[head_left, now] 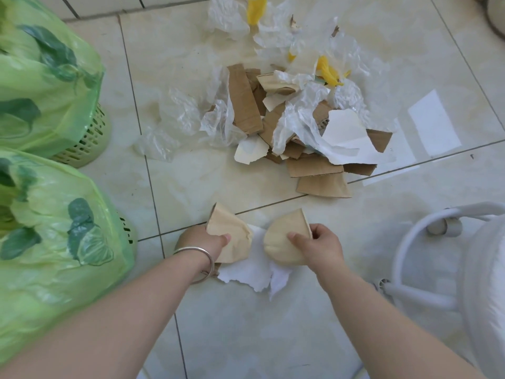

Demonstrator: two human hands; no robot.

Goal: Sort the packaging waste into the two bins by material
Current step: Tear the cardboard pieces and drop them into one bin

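Note:
My left hand [202, 240] grips a flattened tan paper piece [226, 231] with a torn white edge. Beside it, my right hand [319, 244] pinches a second tan, cup-shaped paper piece [284, 242]. White torn paper [246, 269] hangs below both pieces, just above the tiled floor. Further off lies a mixed pile: brown cardboard strips [244, 105], clear crumpled plastic film [191, 110], white paper sheets [347, 138] and yellow plastic scraps [328, 72]. Two bins stand at the left, the far bin [93, 132] and the near bin [128, 233], both lined with green leaf-print bags.
A white metal stool frame [410, 242] with a white cushion stands at the right. The floor is glossy beige tile with dark grout lines. A wall base runs along the top left.

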